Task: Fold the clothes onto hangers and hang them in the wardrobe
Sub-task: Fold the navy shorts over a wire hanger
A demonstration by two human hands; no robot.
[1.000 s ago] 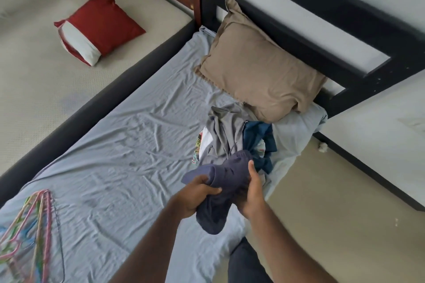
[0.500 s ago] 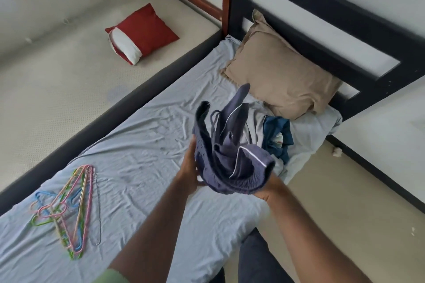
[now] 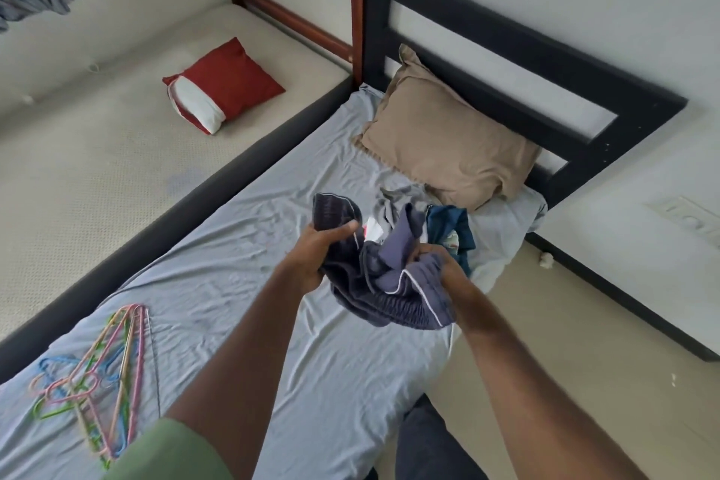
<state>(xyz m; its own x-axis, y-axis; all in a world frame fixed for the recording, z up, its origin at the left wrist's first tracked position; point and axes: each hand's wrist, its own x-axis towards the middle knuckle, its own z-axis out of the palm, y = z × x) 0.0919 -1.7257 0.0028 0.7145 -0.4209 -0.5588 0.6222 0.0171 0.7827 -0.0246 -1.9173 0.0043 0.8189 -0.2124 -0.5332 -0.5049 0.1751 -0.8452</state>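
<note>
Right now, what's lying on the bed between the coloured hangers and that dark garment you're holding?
In the head view, only wrinkled grey sheet lies between the hangers and the dark garment; the left forearm crosses above that stretch.

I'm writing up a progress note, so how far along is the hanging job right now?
Barely begun. Done: nothing is on a hanger yet; the coloured hangers lie bare in a heap on the bed sheet. In hand: the left hand and right hand both grip bunched navy shorts above the bed. Left: the grey and blue clothes pile beside the tan pillow. No wardrobe is in view.
</note>
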